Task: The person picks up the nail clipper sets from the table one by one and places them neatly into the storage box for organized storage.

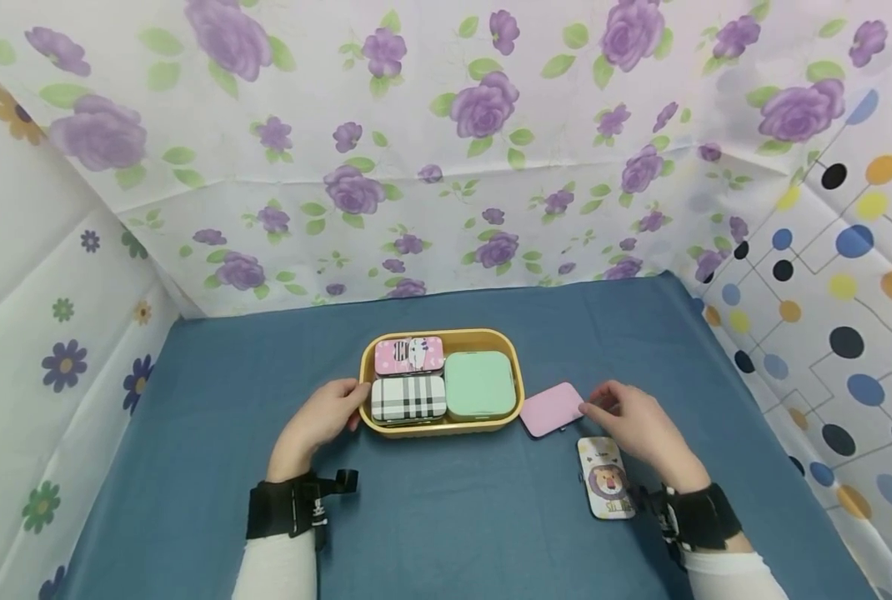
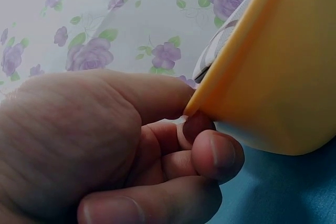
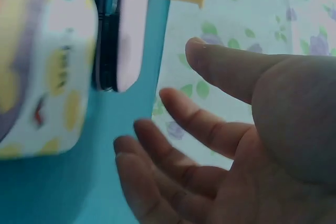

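A yellow basket [image 1: 517,367] stands mid-table, holding a pink cartoon tin [image 1: 408,356], a plaid tin [image 1: 408,398] and a mint green tin [image 1: 480,384]. My left hand [image 1: 326,417] pinches the basket's left rim, seen close up in the left wrist view. To the right of the basket lies a pink tin [image 1: 553,409]. Beside its right end is my right hand [image 1: 637,423], with fingers apart and nothing between them; the right wrist view shows a gap to the tin. A tin with a lion picture [image 1: 607,478] lies just below that hand.
A blue cloth [image 1: 446,533] covers the table. Behind it hangs a white curtain with purple flowers [image 1: 431,167]. Patterned sheets border the left and right sides, one with daisies [image 1: 63,367], one with coloured dots [image 1: 844,342].
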Action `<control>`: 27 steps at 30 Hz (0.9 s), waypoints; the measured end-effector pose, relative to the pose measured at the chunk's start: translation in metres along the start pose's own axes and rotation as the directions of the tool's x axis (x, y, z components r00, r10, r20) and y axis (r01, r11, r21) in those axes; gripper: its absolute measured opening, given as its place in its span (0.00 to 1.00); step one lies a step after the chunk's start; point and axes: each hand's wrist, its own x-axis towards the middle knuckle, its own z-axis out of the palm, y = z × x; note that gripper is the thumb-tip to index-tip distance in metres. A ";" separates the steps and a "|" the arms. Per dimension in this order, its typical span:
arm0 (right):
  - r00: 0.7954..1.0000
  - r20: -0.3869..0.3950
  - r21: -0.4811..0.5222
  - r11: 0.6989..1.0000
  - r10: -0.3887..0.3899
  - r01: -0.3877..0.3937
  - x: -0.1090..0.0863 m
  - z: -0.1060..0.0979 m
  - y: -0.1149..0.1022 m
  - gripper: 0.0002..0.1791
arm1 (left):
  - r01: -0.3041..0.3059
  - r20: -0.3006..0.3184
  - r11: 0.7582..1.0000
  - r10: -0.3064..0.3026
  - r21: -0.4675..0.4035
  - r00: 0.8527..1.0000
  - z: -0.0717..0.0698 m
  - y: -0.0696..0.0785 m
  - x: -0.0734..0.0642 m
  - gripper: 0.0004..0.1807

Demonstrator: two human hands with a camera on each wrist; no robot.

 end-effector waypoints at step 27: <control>0.991 0.073 -0.232 0.969 0.111 -0.091 -0.057 0.035 -0.009 0.51 | -0.024 0.011 1.000 0.024 -0.006 1.000 0.000 -0.004 0.001 0.23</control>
